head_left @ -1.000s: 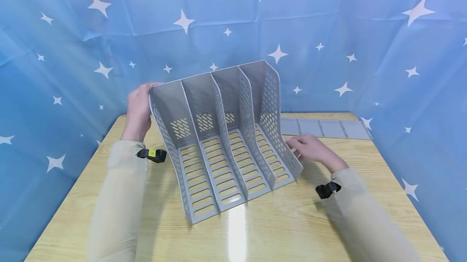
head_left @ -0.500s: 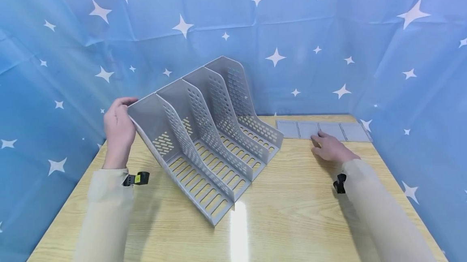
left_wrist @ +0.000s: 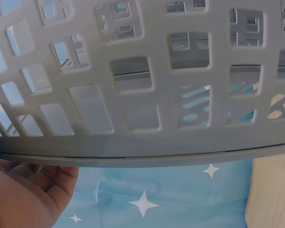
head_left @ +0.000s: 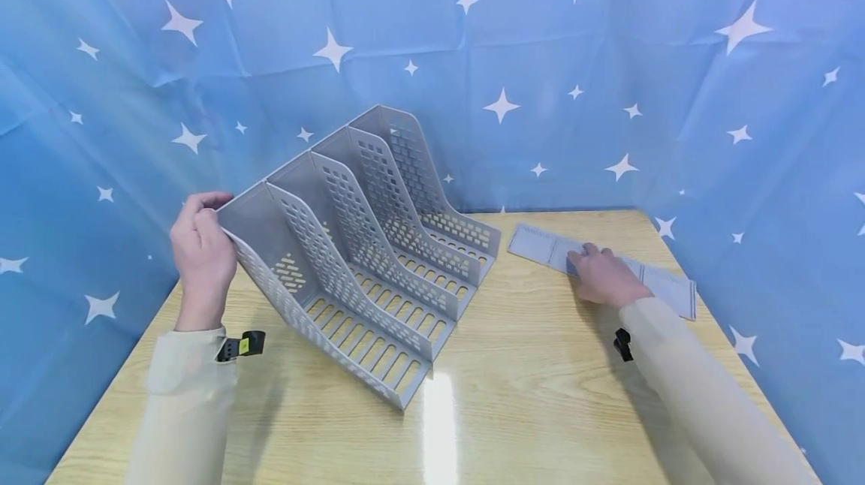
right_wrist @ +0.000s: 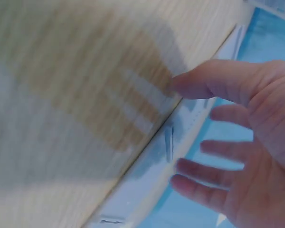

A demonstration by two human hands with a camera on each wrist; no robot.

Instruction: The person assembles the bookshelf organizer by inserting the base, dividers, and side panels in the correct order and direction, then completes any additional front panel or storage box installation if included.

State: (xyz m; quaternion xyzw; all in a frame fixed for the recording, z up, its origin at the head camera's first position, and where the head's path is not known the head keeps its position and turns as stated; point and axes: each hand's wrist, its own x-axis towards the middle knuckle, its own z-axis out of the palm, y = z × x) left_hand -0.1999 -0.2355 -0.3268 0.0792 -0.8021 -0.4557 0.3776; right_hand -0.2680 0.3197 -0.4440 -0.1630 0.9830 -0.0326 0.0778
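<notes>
My left hand (head_left: 205, 260) grips the upper left corner of a grey file rack (head_left: 251, 221), with upright perforated dividers and a slotted base. The rack is tilted, its left back corner towards me and its base angled across the table. In the left wrist view, the fingers (left_wrist: 54, 185) curl at the edge of the rack's perforated side wall (left_wrist: 133, 145). My right hand (head_left: 604, 276) holds a long flat grey panel (head_left: 535, 243) with narrow cross grooves, thumb at its near edge and fingers over its far edge. The hand covers the panel's middle.
The wooden table (head_left: 527, 387) carries both pieces. A blue star-patterned curtain (head_left: 432, 12) stands behind the table and along both its sides. Each wrist wears a small black camera.
My right hand has left the rack's right side and taken hold of the panel, turning it so its right end comes nearer. My left hand has moved left and nearer, turning the rack.
</notes>
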